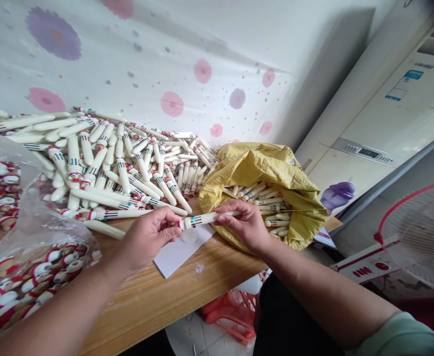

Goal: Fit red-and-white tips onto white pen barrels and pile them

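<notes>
A white multicolour pen (202, 219) is held level between my two hands over the table. My left hand (156, 231) pinches a small red-and-white topper at the pen's left end, mostly hidden by the fingers. My right hand (244, 221) is closed round the other, plain end of the barrel. Beyond my left hand lies a big heap of similar pens (124, 173) with red-and-white ends. Just behind my right hand, a yellow woven sack (254, 163) lies open toward me, with more pens (272, 202) inside.
Clear plastic bags (39, 217) of small red, white and brown figure heads (35, 279) stand at the left. A white sheet (182, 254) lies on the wooden table (143, 301). A red basket (232, 314) is below; a fan (420, 237) and a white appliance (395, 113) stand right.
</notes>
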{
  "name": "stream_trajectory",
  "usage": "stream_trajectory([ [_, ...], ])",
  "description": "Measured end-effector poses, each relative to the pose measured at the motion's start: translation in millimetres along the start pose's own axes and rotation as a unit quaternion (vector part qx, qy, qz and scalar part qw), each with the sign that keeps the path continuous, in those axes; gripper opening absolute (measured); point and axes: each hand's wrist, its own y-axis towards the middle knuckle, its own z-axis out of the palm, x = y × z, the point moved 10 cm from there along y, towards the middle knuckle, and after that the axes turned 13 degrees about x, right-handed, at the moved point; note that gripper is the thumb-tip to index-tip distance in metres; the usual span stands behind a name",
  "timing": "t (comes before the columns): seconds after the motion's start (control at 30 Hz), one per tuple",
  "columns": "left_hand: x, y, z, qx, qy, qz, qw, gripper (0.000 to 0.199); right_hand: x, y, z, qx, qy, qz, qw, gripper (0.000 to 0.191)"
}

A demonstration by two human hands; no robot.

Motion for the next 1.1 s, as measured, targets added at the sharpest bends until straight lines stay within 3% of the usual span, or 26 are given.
stream_trajectory([
  [0.23, 3.5, -0.3, 0.9, 0.013, 0.009, -0.002, 1.0, 0.017, 12.7, 4.1, 7.7, 0.001, -0.034, -0.056, 0.998, 0.012],
  [0.33, 0.4, 1.4, -2.2, 0.019, -0.008, 0.013, 1.0, 0.019, 5.9, 15.3, 2.5, 0.047, -0.037, 0.005, 0.998, 0.024],
  [0.4, -1.8, 2.6, -9.1, 0.008, -0.026, 0.019, 0.999, 0.021, -3.9, 29.4, 4.4, 0.135, -0.048, 0.089, 0.986, 0.036],
  [0.47, -2.4, 2.0, -24.6, -0.037, -0.049, 0.018, 0.998, 0.027, -6.7, 49.3, 11.9, 0.231, -0.058, 0.147, 0.96, 0.042],
  [0.53, -2.2, -3.4, -49.9, -0.125, -0.074, 0.02, 0.989, 0.036, 5.0, 84.7, 20.2, 0.268, -0.071, 0.144, 0.95, 0.039],
  [0.63, -1.9, -23.8, -91.9, -0.296, -0.082, 0.031, 0.951, 0.035, 47.1, 162.7, 33.1, 0.202, -0.099, 0.051, 0.973, 0.038],
  [0.7, -1.4, -27.5, -102.6, -0.32, -0.03, -0.001, 0.947, 0.028, 82.6, 208.2, 41.2, 0.145, -0.119, -0.026, 0.982, 0.053],
  [0.73, -1.1, -22.5, -100.8, -0.285, 0.018, -0.029, 0.958, 0.027, 98.4, 224.0, 42.1, 0.121, -0.135, -0.055, 0.982, 0.059],
  [0.8, 2.3, -6.8, -84.6, -0.149, 0.137, -0.086, 0.976, 0.027, 125.9, 235.8, 35.4, 0.094, -0.17, -0.106, 0.975, 0.057],
  [0.87, 14.5, 1.3, -63.7, 0.003, 0.228, -0.137, 0.964, 0.027, 137.4, 220.8, 18.4, 0.102, -0.222, -0.116, 0.963, 0.046],
  [0.93, 31.1, -0.1, -50.5, 0.116, 0.28, -0.183, 0.935, 0.023, 123.0, 184.3, -3.4, 0.151, -0.315, -0.054, 0.936, 0.033],
  [0.97, 37.8, -1.7, -48.0, 0.15, 0.302, -0.197, 0.921, 0.022, 104.1, 159.8, -15.2, 0.191, -0.375, 0.006, 0.907, 0.027],
  [1.0, 42.7, -2.7, -47.2, 0.171, 0.327, -0.202, 0.907, 0.022, 78.0, 131.4, -28.2, 0.239, -0.448, 0.082, 0.858, 0.02],
  [1.03, 45.5, -2.6, -47.3, 0.182, 0.353, -0.199, 0.896, 0.022, 50.4, 100.9, -43.4, 0.282, -0.524, 0.152, 0.789, 0.017],
  [1.1, 48.6, -1.3, -46.4, 0.191, 0.392, -0.184, 0.881, 0.021, 9.9, 49.6, -73.5, 0.3, -0.585, 0.229, 0.718, 0.02],
])
